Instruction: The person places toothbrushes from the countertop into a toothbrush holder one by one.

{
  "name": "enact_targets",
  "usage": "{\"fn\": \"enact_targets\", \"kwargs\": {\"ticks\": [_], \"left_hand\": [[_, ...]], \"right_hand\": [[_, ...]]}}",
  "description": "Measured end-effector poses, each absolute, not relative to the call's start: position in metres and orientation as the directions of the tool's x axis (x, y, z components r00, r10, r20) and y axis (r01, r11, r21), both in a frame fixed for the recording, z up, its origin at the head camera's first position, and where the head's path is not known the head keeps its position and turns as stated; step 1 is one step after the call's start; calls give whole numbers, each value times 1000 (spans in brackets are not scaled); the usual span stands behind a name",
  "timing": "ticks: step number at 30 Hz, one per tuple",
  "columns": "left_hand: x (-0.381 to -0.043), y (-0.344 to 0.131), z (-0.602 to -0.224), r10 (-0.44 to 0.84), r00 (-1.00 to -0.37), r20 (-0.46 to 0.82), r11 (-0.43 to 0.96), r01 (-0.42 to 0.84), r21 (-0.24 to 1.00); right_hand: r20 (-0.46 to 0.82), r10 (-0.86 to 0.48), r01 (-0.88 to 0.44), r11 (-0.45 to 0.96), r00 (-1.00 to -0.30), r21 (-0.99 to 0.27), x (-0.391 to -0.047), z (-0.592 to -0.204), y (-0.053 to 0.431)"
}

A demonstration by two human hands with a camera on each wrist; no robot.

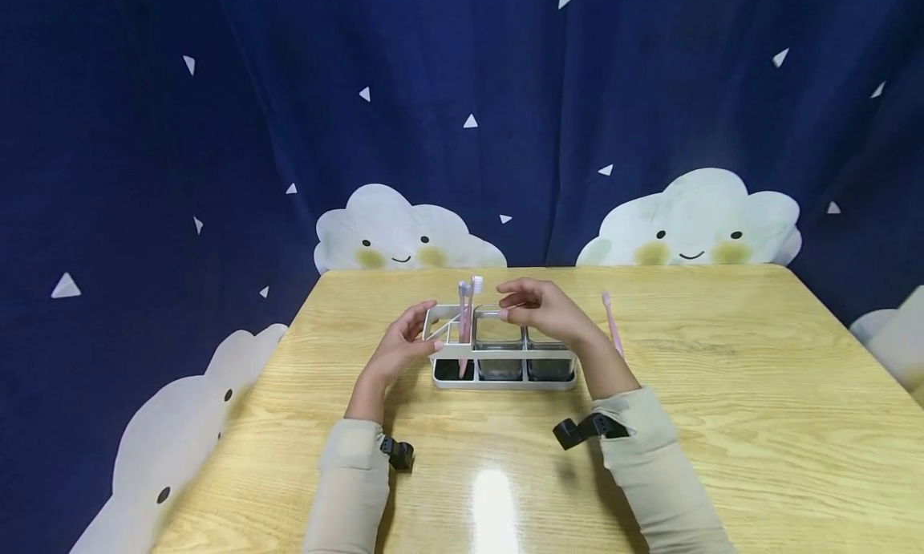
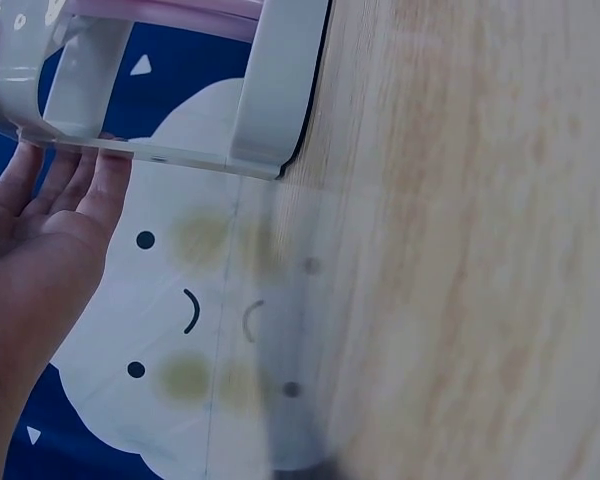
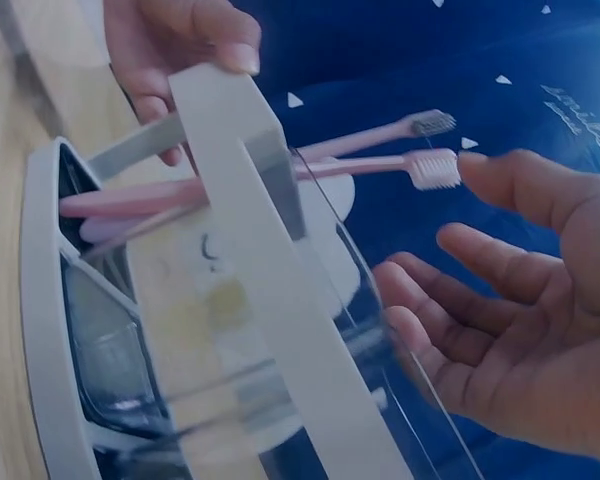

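Observation:
A white toothbrush holder [image 1: 505, 352] stands on the table in the head view. Its left end is gripped by my left hand [image 1: 395, 347], thumb at the front and fingers along the side. Two pink toothbrushes stand in the left compartment, one with white bristles [image 3: 435, 169] and one with grey bristles [image 3: 432, 123]. Clear cups fill the middle [image 1: 500, 368] and right [image 1: 551, 368] compartments. My right hand [image 1: 552, 309] hovers over the cups, fingers loosely bent and holding nothing. In the right wrist view its thumb is close to the white bristles; contact is unclear.
Another pink toothbrush [image 1: 613, 323] lies on the wooden table [image 1: 722, 426], right of the holder and partly behind my right forearm. Behind the table hangs a dark blue curtain [image 1: 433, 73] with clouds and triangles. A black camera sits on each wrist.

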State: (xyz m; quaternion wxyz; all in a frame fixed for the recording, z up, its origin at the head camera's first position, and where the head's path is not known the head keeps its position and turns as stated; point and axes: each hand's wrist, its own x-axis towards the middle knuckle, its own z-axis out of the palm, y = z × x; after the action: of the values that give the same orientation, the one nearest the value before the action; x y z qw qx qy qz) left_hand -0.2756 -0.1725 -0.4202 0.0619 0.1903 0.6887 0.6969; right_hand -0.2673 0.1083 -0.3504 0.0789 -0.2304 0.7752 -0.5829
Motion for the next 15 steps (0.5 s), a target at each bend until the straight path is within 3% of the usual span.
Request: {"fn": "enact_targets", "kwargs": {"ticks": [8,15], "left_hand": [[-278,-173,-424,332,-923,193,-47,188,981],[-280,-174,-424,318,-929,189,5,201,980]], "right_hand": [[187,-542,-315,154,-820,-936,-268,-353,130],[171,-568,-273,99,-805,-957,-269,-352,153]]}}
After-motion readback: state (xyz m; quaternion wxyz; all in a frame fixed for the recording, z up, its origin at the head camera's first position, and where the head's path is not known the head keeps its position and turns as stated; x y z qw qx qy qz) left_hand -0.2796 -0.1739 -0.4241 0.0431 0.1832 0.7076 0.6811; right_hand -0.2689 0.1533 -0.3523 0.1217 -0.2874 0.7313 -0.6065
